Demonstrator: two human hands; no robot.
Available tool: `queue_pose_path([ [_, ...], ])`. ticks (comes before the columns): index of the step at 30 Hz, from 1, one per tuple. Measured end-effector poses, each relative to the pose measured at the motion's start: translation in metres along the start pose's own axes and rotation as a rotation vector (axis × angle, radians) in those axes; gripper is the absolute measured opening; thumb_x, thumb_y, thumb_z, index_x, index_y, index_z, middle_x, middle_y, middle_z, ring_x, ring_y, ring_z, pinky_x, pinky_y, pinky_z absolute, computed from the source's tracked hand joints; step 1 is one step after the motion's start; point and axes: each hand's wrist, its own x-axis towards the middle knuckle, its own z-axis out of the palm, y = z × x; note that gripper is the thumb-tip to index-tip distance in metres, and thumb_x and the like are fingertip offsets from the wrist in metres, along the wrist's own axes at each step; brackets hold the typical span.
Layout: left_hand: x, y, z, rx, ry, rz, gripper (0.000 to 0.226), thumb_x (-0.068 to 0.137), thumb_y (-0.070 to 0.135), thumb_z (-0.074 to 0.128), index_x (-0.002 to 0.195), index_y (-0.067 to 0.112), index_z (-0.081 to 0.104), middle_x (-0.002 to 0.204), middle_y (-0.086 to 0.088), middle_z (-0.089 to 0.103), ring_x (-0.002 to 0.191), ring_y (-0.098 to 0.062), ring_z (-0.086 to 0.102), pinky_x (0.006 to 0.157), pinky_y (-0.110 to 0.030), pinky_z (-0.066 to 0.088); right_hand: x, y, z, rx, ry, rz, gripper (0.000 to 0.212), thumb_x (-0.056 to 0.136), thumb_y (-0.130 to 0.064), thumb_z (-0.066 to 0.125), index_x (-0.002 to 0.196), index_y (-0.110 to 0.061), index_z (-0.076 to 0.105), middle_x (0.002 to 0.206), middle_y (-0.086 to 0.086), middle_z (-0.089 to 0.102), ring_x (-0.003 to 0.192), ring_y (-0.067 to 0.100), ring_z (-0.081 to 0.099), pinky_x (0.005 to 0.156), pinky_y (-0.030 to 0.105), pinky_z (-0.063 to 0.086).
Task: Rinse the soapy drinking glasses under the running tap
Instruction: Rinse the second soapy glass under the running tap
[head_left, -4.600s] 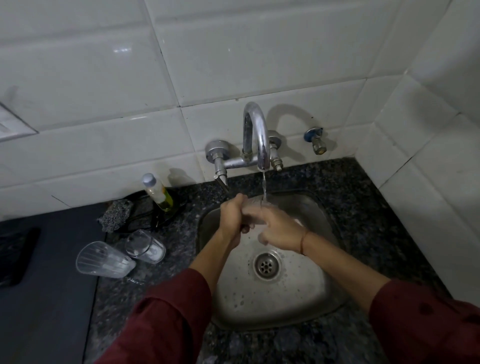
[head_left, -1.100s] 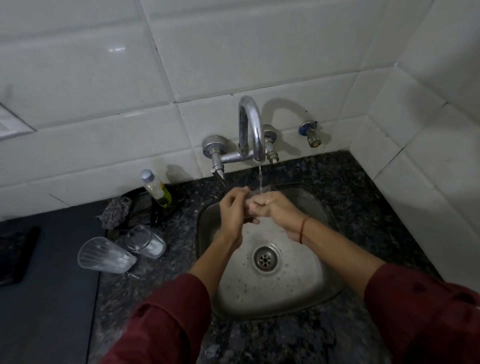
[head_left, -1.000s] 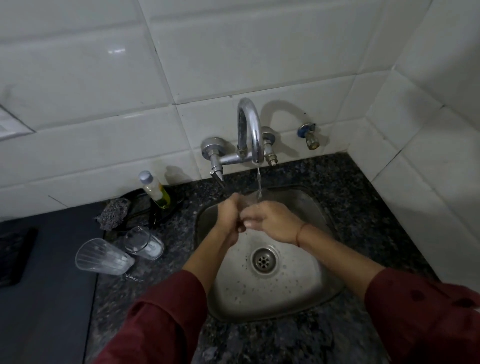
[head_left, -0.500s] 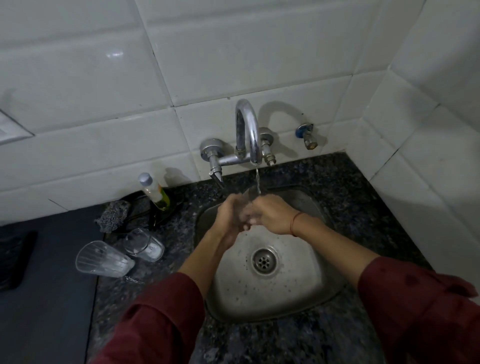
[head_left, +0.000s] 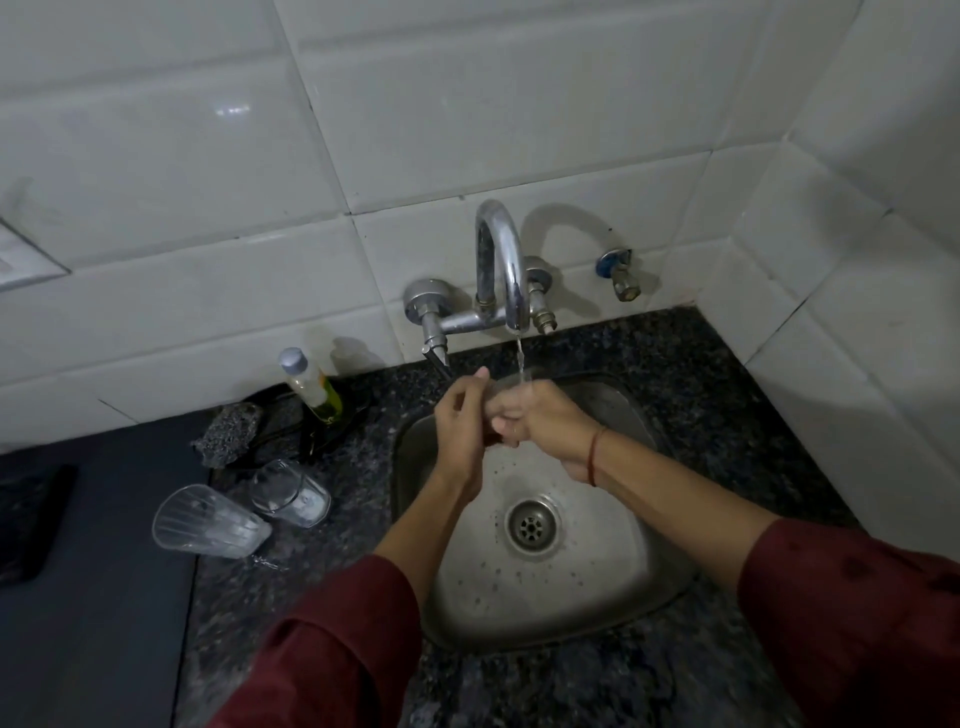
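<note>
Far left: a dark mat (head_left: 93, 597) is laid over the speckled table (head_left: 717, 395). A ribbed glass (head_left: 208, 522) is laid on its side at the mat's edge, mouth toward the left. A second glass (head_left: 291, 493) is tipped over just beside it, nearer the wall. Behind these, a grey scrub pad (head_left: 228, 434) and a small bottle (head_left: 311, 387) of yellow liquid are set close to the tiles.

Centre: a tap (head_left: 501, 265) is mounted on the wall, with a thin stream (head_left: 519, 356) falling from it. The left hand (head_left: 462, 426) is held over the sink (head_left: 597, 597), its fingers curled and pinched against a third glass (head_left: 511, 384), clear and hard to make out. That glass is held directly under the stream. The right hand (head_left: 543, 421) is wrapped round it from the right.

Right: a small valve (head_left: 621, 275) is fixed to the wall.
</note>
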Motion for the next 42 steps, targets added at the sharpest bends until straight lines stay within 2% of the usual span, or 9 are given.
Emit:
queue_pose_path([
  [4,0.003,0.015,-0.012,0.195,-0.196,-0.424,0.058,0.104,0.044,0.039,0.094,-0.008,0.064,0.061,-0.015,0.055,0.035,-0.016,0.045,0.026,-0.017,0.024,-0.001,-0.003,-0.013,-1.147,-0.292,-0.227,0.022,0.097,-0.024,0.059,0.117,-0.019,0.065,0.123,0.001,0.064,0.122,0.018,0.056,0.119,0.049,0.018],
  [6,0.0,0.022,-0.014,0.278,-0.278,-0.619,0.052,0.104,0.04,0.035,0.085,0.001,0.063,0.061,-0.016,0.057,0.03,-0.013,0.043,0.024,-0.014,0.018,0.0,-0.003,-0.017,-1.314,-0.351,-0.253,0.033,0.095,-0.028,0.061,0.126,-0.019,0.061,0.132,0.001,0.061,0.13,0.016,0.05,0.123,0.051,0.001],
  [9,0.0,0.023,-0.011,0.135,-0.247,-0.663,0.048,0.102,0.033,0.035,0.075,0.005,0.064,0.056,-0.012,0.054,0.029,-0.01,0.041,0.023,-0.013,0.016,-0.003,0.001,-0.021,-0.65,-0.117,-0.336,0.025,0.084,-0.018,0.076,0.109,-0.016,0.072,0.107,-0.003,0.073,0.102,0.014,0.066,0.103,0.041,0.045],
  [12,0.002,0.02,-0.01,-0.029,-0.196,-0.64,0.047,0.103,0.031,0.031,0.082,0.004,0.063,0.058,-0.012,0.057,0.031,-0.01,0.041,0.023,-0.013,0.018,-0.018,0.006,-0.013,0.156,0.322,-0.274,0.05,0.069,-0.003,0.087,0.114,-0.014,0.068,0.107,-0.001,0.075,0.102,0.011,0.07,0.091,0.032,0.055],
  [18,-0.018,0.018,-0.003,-0.108,-0.302,-0.71,0.036,0.103,0.023,0.039,0.089,0.007,0.068,0.06,-0.005,0.062,0.039,-0.012,0.054,0.028,-0.015,0.033,-0.018,0.025,0.019,0.201,0.352,-0.219,0.079,0.064,-0.019,0.089,0.131,-0.031,0.05,0.122,-0.005,0.06,0.113,0.007,0.06,0.096,0.034,0.053],
  [21,-0.023,0.017,-0.001,-0.002,-0.385,-0.713,0.04,0.104,0.033,0.042,0.107,0.009,0.075,0.094,-0.014,0.076,0.084,-0.027,0.076,0.068,-0.035,0.064,-0.015,0.028,0.025,0.281,0.436,-0.162,0.067,0.071,-0.016,0.086,0.126,-0.033,0.05,0.116,-0.006,0.063,0.105,0.005,0.063,0.092,0.031,0.054],
  [24,-0.018,0.014,-0.001,0.094,-0.313,-0.543,0.048,0.108,0.044,0.034,0.129,0.015,0.067,0.124,-0.012,0.073,0.117,-0.03,0.068,0.097,-0.044,0.057,-0.007,0.035,0.028,0.541,0.462,0.085,0.046,0.08,-0.029,0.08,0.119,-0.027,0.056,0.118,0.007,0.067,0.101,0.019,0.069,0.086,0.04,0.059],
  [33,-0.013,0.016,0.008,0.425,-0.147,-0.055,0.028,0.105,0.022,0.053,0.08,0.013,0.062,0.069,0.002,0.058,0.062,-0.009,0.054,0.055,-0.023,0.045,-0.006,0.029,0.005,0.898,-0.074,0.475,0.056,0.099,-0.063,0.039,0.103,-0.015,0.066,0.074,0.012,0.063,0.055,0.022,0.057,0.049,0.027,0.048],
  [42,0.005,0.025,0.011,0.51,0.054,0.004,0.041,0.103,0.024,0.059,0.064,0.009,0.058,0.053,-0.003,0.052,0.044,-0.01,0.043,0.045,-0.026,0.035,-0.008,0.025,-0.008,0.474,-0.086,0.3,0.014,0.087,-0.015,0.068,0.101,-0.011,0.066,0.087,0.009,0.063,0.064,0.016,0.06,0.053,0.028,0.048],
])
